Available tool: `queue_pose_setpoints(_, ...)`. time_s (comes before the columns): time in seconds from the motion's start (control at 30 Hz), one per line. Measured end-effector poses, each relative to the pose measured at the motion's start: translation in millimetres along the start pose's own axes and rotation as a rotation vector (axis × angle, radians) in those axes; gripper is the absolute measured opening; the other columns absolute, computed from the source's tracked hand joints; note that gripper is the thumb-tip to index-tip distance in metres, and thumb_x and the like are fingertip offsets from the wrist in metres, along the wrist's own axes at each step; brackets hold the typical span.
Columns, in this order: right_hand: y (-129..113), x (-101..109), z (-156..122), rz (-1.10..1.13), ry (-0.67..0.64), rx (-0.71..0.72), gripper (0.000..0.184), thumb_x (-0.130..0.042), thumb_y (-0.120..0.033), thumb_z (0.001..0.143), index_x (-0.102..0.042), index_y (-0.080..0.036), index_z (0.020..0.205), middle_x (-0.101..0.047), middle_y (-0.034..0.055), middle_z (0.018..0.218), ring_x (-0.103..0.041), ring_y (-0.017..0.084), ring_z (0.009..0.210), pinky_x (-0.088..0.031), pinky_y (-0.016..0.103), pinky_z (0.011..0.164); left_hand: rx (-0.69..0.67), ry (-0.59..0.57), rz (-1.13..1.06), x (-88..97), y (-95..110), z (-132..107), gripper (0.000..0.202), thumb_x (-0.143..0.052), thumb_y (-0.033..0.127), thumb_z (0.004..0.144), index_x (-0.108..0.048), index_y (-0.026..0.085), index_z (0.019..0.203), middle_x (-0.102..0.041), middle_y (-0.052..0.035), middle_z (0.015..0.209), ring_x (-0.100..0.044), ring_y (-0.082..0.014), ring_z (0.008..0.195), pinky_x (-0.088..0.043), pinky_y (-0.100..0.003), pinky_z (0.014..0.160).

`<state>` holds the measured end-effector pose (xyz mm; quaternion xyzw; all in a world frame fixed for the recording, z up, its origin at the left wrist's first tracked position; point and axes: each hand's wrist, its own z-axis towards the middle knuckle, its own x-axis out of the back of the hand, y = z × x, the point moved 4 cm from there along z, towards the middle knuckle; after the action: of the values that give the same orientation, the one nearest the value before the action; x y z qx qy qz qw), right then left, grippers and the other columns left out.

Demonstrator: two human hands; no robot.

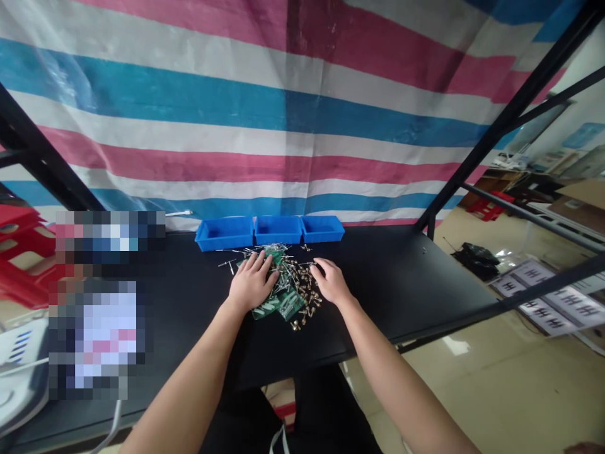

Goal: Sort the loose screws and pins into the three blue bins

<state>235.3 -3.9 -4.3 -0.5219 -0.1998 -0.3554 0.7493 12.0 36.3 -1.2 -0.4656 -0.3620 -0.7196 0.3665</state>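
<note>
A mixed pile lies on the black table (397,302): green circuit boards (290,304), thin silver pins (286,277) that look like blind rivets, and small brass-coloured pieces (312,296) with thick heads. My left hand (253,280) rests palm down on the pile's left side, its fingers spread over a green board and some pins. At the right edge is my right hand (331,280), thumb and forefinger closed around what looks like one thin silver pin (307,263). Its other fingers are mostly hidden. Behind the pile stand three blue bins, the left bin (224,243), middle bin (278,238) and right bin (323,236).
A striped plastic sheet (265,145) hangs behind the table between black metal posts (472,157). On the left are blurred-out items (106,334), a white device (21,372) with a cable, and red stools (23,252). Printed sheets (551,296) lie beyond the right edge.
</note>
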Motion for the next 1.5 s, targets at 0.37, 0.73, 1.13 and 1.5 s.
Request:
queue_pose_setpoints(0.37,-1.7,-5.6,-2.9,-0.089,-0.06,0.077,0.048,-0.049,-0.043,0.088,-0.06,-0.015,0.125,-0.058,0.0126,0.129,-0.05,0.026,0.123,-0.039,0.043,0.106,0.031,0.092,-0.109,14.0,4.2,1.0,0.062,-0.036,0.053,0.09,-0.044,0.016,0.139,-0.04,-0.013,0.147,-0.035,-0.0305,0.137,-0.029,-0.047,0.112)
queue_pose_setpoints(0.73,-0.3,-5.9,0.6,-0.061,-0.04,0.061,0.044,-0.05,-0.04,0.088,-0.061,-0.016,0.123,-0.061,0.0127,0.125,-0.053,0.026,0.12,-0.041,0.043,0.104,0.465,0.18,-0.031,24.4,-82.4,11.3,0.062,-0.035,0.048,0.087,-0.052,0.006,0.129,-0.051,-0.0204,0.134,-0.044,-0.0348,0.126,-0.036,-0.046,0.105)
queue_pose_setpoints(1.13,1.3,-4.6,-0.2,-0.047,-0.017,0.042,0.046,-0.047,-0.042,0.089,-0.06,-0.014,0.124,-0.061,0.0126,0.124,-0.053,0.025,0.118,-0.041,0.041,0.105,0.402,0.035,0.036,19.1,-75.7,15.3,0.067,-0.03,0.062,0.086,-0.061,0.016,0.122,-0.049,-0.0213,0.128,-0.043,-0.0396,0.12,-0.034,-0.055,0.099)
queue_pose_setpoints(1.5,-3.6,-11.2,-3.8,-0.039,-0.061,0.065,0.057,-0.047,-0.051,0.087,-0.055,-0.013,0.129,-0.053,0.0153,0.135,-0.045,0.028,0.128,-0.034,0.046,0.109,0.301,-0.028,-0.121,20.5,-51.3,0.1,0.069,-0.024,0.062,0.089,-0.05,0.018,0.135,-0.047,-0.0166,0.137,-0.043,-0.0333,0.127,-0.033,-0.048,0.104)
